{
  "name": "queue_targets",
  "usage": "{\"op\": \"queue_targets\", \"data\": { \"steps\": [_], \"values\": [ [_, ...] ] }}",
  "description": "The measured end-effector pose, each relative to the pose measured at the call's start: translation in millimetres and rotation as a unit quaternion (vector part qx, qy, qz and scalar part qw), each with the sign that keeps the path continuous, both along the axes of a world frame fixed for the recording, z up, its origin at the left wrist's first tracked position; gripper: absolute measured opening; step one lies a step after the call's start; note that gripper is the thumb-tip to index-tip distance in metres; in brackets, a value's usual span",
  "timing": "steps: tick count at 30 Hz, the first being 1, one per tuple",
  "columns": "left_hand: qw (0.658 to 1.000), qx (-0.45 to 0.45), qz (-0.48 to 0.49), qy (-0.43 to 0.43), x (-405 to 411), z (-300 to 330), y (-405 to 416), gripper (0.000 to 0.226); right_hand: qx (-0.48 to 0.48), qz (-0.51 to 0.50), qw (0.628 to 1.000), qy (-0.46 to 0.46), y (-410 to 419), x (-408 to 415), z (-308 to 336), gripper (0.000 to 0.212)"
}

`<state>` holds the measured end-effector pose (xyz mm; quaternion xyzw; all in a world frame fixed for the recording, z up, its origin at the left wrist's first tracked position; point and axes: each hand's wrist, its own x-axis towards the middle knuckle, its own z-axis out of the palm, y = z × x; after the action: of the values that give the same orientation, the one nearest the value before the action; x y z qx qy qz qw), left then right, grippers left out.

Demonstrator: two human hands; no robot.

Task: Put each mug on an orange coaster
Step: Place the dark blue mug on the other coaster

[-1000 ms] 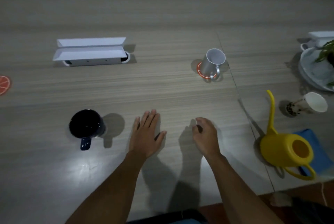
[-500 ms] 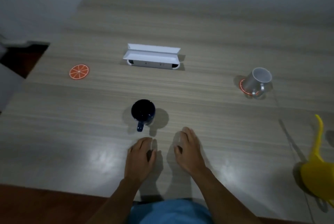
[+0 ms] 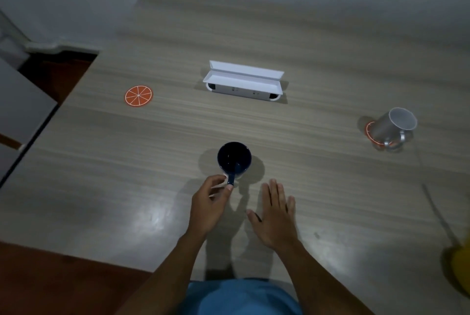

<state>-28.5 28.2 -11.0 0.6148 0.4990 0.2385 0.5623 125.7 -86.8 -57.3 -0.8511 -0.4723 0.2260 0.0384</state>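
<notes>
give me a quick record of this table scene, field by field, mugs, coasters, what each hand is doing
dark blue mug: upright on bare table, not on a coaster, handle toward the person
silver mug: standing on an orange coaster at right
free orange coaster: far left, nothing on it
left hand: fingers pinching the dark blue mug's handle
right hand: open, flat over the table, holding nothing
white box: open, behind the dark blue mug
table: wood grain

A blurred yellow object (image 3: 461,271) is cut off at the lower right edge, and most of one orange coaster (image 3: 369,132) is hidden under the silver mug (image 3: 389,128).
</notes>
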Motion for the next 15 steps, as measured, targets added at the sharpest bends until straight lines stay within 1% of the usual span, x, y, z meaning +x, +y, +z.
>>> {"op": "queue_targets", "data": {
  "steps": [4, 8, 12, 15],
  "values": [
    [0.999, -0.028, -0.025, -0.031, 7.6, 8.0, 5.1, 0.012, -0.016, -0.012, 1.0, -0.006, 1.7, -3.9, 1.4, 0.09],
    [0.997, -0.039, -0.035, -0.048, 11.0, 9.3, 13.2, 0.014, -0.036, -0.038, 0.999, -0.003, 9.7, -13.7, 6.0, 0.091],
    [0.996, -0.07, -0.021, -0.058, 4.0, 6.3, 21.5, 0.017, -0.049, -0.06, 0.997, -0.002, 21.1, -30.2, 10.8, 0.091],
    [0.991, -0.105, 0.002, -0.085, -10.1, 3.8, 37.7, 0.02, -0.047, -0.064, 0.997, -0.014, 28.8, -41.1, 12.2, 0.087]
  ]
}}
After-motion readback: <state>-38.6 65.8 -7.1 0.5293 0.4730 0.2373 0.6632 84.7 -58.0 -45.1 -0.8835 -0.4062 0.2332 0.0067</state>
